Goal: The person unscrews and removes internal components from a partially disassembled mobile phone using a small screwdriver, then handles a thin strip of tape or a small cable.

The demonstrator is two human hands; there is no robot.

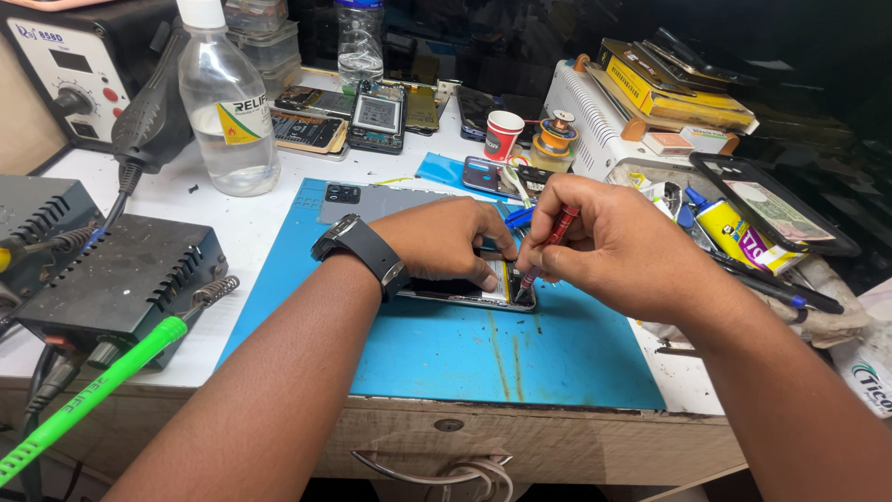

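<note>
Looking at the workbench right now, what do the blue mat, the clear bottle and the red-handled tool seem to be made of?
Blue mat: probably silicone or rubber, matte, lying flat and stained.
Clear bottle: likely plastic, transparent, liquid showing through, white cap.
Red-handled tool in the right hand: seemingly metal, glossy red grip, darker tip.

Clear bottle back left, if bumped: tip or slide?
The bottle is tall and narrow, so probably tippy. It looks only part full with liquid low down, which likely steadies it somewhat. Smooth plastic on the white bench might slide before toppling if pushed low.
</note>
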